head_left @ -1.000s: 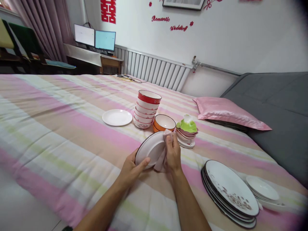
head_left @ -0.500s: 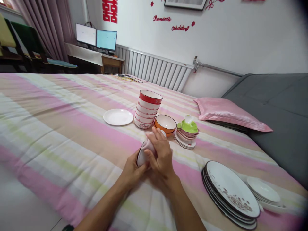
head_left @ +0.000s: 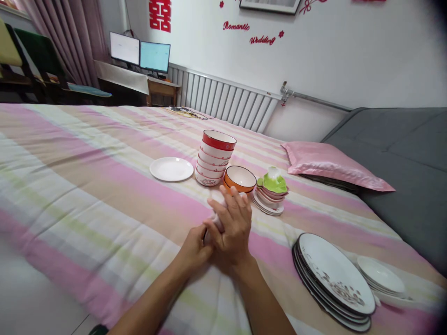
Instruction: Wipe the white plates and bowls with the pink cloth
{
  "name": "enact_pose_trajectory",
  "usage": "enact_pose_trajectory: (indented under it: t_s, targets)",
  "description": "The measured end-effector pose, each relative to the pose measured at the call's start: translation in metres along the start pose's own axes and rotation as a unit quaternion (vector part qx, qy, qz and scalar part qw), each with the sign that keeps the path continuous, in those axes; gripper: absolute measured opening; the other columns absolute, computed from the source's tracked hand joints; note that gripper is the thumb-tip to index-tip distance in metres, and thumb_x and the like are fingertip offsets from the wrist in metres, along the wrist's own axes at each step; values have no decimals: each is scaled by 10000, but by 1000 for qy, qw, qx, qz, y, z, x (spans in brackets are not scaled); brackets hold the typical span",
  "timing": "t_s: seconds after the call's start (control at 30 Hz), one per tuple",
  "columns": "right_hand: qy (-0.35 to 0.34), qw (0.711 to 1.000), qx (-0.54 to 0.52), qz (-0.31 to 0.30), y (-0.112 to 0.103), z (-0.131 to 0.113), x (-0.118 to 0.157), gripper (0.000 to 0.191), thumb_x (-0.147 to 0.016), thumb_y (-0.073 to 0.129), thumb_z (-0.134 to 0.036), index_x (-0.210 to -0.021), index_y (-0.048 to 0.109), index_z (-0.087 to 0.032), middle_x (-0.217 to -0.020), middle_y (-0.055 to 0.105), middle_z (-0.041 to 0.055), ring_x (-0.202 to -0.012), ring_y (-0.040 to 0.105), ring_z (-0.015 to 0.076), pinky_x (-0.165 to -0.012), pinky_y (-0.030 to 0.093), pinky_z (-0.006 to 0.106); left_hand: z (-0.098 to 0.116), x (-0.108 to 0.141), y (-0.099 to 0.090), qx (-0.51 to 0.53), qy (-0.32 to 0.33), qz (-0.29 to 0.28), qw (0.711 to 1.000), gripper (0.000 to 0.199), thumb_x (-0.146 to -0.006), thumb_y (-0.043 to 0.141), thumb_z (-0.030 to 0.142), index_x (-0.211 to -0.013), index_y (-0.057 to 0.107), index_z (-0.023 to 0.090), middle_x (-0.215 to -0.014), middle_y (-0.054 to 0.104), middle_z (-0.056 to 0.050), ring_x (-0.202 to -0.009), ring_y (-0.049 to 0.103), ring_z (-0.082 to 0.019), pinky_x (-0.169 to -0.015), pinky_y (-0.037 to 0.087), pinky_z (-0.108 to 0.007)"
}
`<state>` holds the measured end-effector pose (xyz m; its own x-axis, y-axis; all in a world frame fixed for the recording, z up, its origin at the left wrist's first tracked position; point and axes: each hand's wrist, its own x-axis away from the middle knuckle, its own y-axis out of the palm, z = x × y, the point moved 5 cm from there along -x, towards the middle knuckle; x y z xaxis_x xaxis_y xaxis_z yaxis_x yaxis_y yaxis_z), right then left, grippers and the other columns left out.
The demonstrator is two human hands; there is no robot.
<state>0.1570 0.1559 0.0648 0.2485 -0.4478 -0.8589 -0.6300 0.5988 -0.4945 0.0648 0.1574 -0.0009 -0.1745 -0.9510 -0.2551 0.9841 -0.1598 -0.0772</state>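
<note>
My left hand (head_left: 196, 247) is closed on the lower left edge of a small white dish with a dark rim (head_left: 206, 238). Spread fingers of my right hand (head_left: 234, 223) press a pale cloth (head_left: 218, 222) against it. Most of the dish and cloth is hidden behind the right hand, so whether it is a bowl or a plate I cannot tell. Just beyond the fingers stand orange bowls (head_left: 240, 178), one inside another. Left of them rises a stack of white bowls (head_left: 211, 166) topped by a red-rimmed one.
A white plate (head_left: 171, 169) lies left of the stack. Right of the orange bowls sit small dishes under a green leaf-shaped one (head_left: 275, 183). Nearer, at right, are dark-rimmed plates (head_left: 337, 274) and small white dishes (head_left: 380, 274). A pink pillow (head_left: 335, 163) rests by the grey headboard (head_left: 394, 163).
My right hand has turned and its fingers have spread further over the cloth. Less of the dish and cloth shows now. The stacks have not moved.
</note>
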Motion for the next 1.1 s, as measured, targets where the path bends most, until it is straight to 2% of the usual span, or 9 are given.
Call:
enact_pose_trajectory:
  t_s: [0.13, 0.3, 0.37, 0.47, 0.6, 0.7, 0.83, 0.97, 1.1]
  targets:
    - [97, 994, -34, 43, -11, 27, -2, 388, -912, 376, -390, -1205, 542, -198, -1375, 454, 94, -1327, 310, 254, -1068, 249, 487, 1, 0, 3, -19, 7, -39, 999, 291, -779, 558, 287, -1001, 628, 113, -861, 659, -38, -769, 575, -188, -684, 464, -269]
    - [226, 967, -98, 68, -9, 67, 6, 437, -948, 264, -392, -1255, 493, -184, -1369, 445, 110, -1309, 334, 214, -1078, 237, 473, 3, 2, 5, -32, 11, -66, 997, 263, -794, 580, 359, -854, 632, 109, -766, 621, -28, -712, 542, -169, -649, 442, -252]
    - [290, 944, -137, 75, -3, 83, 13, 477, -946, 234, -433, -1268, 475, -177, -1361, 448, 117, -1310, 332, 205, -1085, 235, 460, 3, 2, 6, -31, 8, -65, 997, 266, -792, 586, 366, -841, 634, 110, -746, 609, -23, -694, 528, -160, -630, 435, -244]
    - [385, 894, -212, 92, 8, 99, 25, 534, -932, 208, -501, -1301, 417, -177, -1371, 424, 121, -1309, 335, 194, -1091, 243, 436, 2, 2, 6, -27, 3, -62, 998, 278, -788, 592, 374, -845, 642, 107, -728, 602, -18, -665, 514, -148, -602, 423, -236]
    - [441, 840, -297, 110, 17, 98, 29, 519, -920, 245, -524, -1317, 311, -196, -1380, 393, 131, -1284, 378, 179, -1056, 317, 399, 2, 1, 6, -22, -3, -62, 998, 297, -788, 587, 393, -839, 646, 107, -710, 597, -17, -642, 511, -145, -597, 423, -242]
    - [413, 839, -320, 150, 14, 87, 24, 425, -913, 339, -488, -1224, 325, -198, -1346, 417, 145, -1234, 434, 172, -1026, 351, 384, 1, 1, 4, -17, -5, -58, 998, 293, -782, 591, 401, -818, 644, 115, -708, 598, -16, -644, 519, -148, -603, 432, -244]
    - [340, 886, -265, 169, 4, 68, 16, 287, -896, 432, -416, -1085, 412, -201, -1299, 454, 130, -1228, 428, 181, -1044, 317, 404, -1, 2, 3, -9, -11, -52, 999, 287, -777, 591, 403, -793, 626, 118, -704, 592, -21, -657, 522, -155, -598, 439, -244]
    - [245, 944, -199, 100, -4, 46, 5, 283, -904, 411, -372, -1105, 467, -181, -1326, 437, 142, -1246, 407, 219, -1037, 314, 442, 0, 2, 5, 4, -8, -55, 998, 270, -774, 592, 383, -768, 614, 114, -687, 582, -7, -642, 512, -142, -585, 422, -231]
    - [114, 983, -145, 20, -6, 21, -4, 351, -906, 410, -349, -1216, 454, -191, -1353, 450, 117, -1319, 327, 245, -1057, 282, 479, -1, 2, 0, 6, -16, -43, 999, 245, -775, 585, 357, -788, 622, 115, -680, 583, 5, -631, 517, -136, -594, 428, -239]
